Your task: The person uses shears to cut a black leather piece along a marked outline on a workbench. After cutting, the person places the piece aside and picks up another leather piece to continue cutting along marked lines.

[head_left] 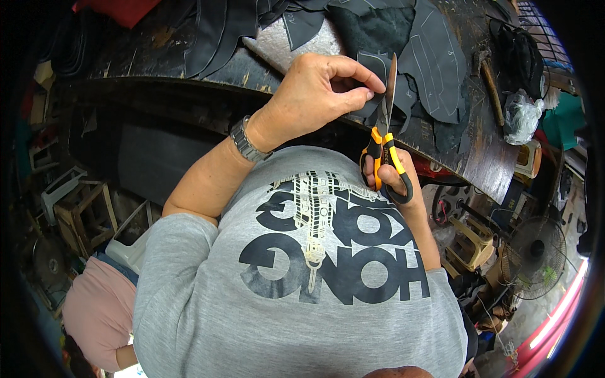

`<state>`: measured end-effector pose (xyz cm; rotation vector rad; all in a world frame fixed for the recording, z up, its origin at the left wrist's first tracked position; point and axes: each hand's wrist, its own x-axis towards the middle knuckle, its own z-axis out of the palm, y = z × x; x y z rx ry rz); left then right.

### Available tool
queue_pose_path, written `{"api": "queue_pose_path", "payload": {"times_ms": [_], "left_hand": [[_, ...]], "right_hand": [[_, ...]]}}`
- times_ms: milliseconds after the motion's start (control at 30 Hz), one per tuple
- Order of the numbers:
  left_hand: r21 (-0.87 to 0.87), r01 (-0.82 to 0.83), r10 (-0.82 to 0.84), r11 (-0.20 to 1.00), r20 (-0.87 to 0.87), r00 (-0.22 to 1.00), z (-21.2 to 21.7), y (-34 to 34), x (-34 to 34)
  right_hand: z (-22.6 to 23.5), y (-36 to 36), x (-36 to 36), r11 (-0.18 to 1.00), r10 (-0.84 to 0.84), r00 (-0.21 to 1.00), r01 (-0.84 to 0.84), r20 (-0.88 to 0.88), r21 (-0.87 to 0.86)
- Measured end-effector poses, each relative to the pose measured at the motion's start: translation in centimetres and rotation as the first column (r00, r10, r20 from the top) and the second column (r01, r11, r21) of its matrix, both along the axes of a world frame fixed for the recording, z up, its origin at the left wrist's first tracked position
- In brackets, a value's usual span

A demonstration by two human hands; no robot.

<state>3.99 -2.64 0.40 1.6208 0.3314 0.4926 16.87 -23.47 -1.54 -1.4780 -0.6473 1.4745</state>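
Observation:
My right hand [406, 179] grips a pair of scissors [389, 104] with yellow and black handles. Their blades point away from me and stand a little apart. Just left of the blades, my left hand [315, 91] is closed in a pinch on a small black leather-like piece [376, 65], partly hidden behind the fingers. Pale marked lines run along that piece. Beyond and to the right lie black sheets [435, 63] with white drawn outlines, overlapping on the worn dark table [488, 160].
A hammer [491, 91] and a clear plastic bag [522, 116] lie on the table's right side. Long black strips [217, 38] are at the far left. A fan [534, 252] and a stool [469, 242] stand to the right. Another person in pink [97, 312] is behind on the left.

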Motion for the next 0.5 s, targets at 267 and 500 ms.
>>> {"api": "queue_pose_path", "payload": {"times_ms": [267, 500], "left_hand": [[0.015, -0.148, 0.146, 0.989, 0.119, 0.982, -0.8, 1.1, 0.5], [-0.100, -0.120, 0.133, 0.988, 0.138, 0.981, -1.0, 1.9, 0.3]], "right_hand": [[0.6, -0.1, 0.4, 0.995, 0.087, 0.996, -0.088, -0.019, -0.054], [0.8, 0.0, 0.6, 0.990, 0.109, 0.993, -0.112, -0.041, -0.082]]}}
